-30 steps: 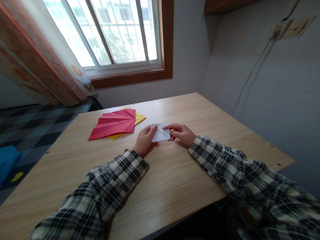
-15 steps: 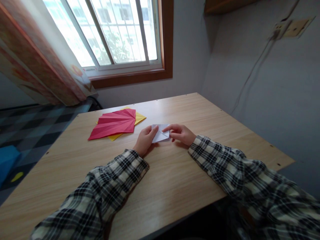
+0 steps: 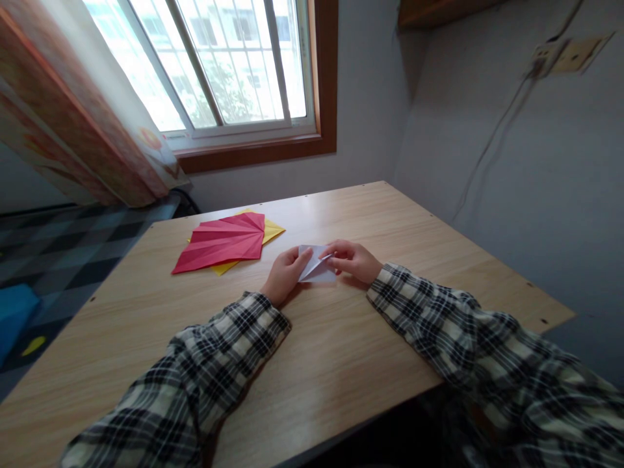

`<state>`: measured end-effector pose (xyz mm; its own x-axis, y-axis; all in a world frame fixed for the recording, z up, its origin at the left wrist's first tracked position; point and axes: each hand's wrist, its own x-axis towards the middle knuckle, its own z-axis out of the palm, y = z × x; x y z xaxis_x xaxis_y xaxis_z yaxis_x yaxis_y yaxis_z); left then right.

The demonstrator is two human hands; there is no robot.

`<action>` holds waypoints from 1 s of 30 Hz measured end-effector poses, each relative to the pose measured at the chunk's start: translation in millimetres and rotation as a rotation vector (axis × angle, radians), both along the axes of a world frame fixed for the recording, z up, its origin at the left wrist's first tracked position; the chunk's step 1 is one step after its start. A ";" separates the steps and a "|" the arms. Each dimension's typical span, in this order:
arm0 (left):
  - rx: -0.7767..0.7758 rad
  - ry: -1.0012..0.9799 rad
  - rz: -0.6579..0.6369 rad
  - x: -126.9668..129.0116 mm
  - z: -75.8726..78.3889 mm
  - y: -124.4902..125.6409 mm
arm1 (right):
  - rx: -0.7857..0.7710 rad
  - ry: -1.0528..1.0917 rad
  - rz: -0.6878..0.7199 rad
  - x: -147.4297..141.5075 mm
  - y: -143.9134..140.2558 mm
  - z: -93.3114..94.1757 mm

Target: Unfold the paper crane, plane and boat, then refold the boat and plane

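A small folded piece of white paper (image 3: 314, 270) is held between my two hands, just over the wooden table (image 3: 341, 364). My left hand (image 3: 283, 274) grips its left side, the thumb lying on top and the fingers underneath. On the right, my right hand (image 3: 355, 261) pinches a raised flap of the paper between thumb and index finger. The other fingers of that hand are partly hidden. Beyond my left hand lies a creased red paper (image 3: 224, 239) on top of a yellow paper (image 3: 273, 231).
A window (image 3: 234, 71) is behind the table, with a patterned curtain (image 3: 82, 97) at its left. Left of the table, a blue object (image 3: 17, 318) rests on a checked cloth (image 3: 97, 227). A cable (image 3: 487, 146) hangs from a socket on the right wall.
The flap of the white paper now stands up in my right fingers, where the index finger lay on it before. The paper has turned and shifted slightly right.
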<state>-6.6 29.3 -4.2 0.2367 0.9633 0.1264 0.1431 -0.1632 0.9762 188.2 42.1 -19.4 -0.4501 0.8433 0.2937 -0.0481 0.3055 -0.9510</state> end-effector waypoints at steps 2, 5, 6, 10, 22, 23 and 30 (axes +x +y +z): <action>0.008 0.024 -0.006 0.6 1.6 -0.6 | -0.030 -0.010 -0.031 -0.4 0.5 -1.3; 0.013 0.040 -0.014 1.3 3.4 -1.4 | -0.051 -0.021 -0.062 -0.8 0.2 -1.2; 0.009 0.035 -0.020 1.4 3.6 -1.7 | -0.049 -0.023 -0.067 -0.8 -0.1 -0.7; -0.030 -0.006 -0.070 1.0 2.3 -3.0 | -0.041 -0.038 -0.084 -0.6 -1.8 2.0; -0.001 0.075 -0.021 -0.4 0.9 -1.2 | -0.002 -0.091 -0.123 0.1 -2.5 2.1; 0.002 0.085 -0.012 -0.9 -0.7 -0.1 | 0.001 -0.094 -0.125 0.2 -2.3 2.3; -0.023 0.061 -0.058 -1.8 -5.7 2.2 | -0.012 -0.067 -0.159 -1.2 -3.1 2.9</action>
<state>-8.4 31.5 -10.0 0.2987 0.9502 0.0884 0.1935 -0.1510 0.9694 187.0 39.0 -16.5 -0.3285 0.9089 0.2567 0.0637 0.2925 -0.9541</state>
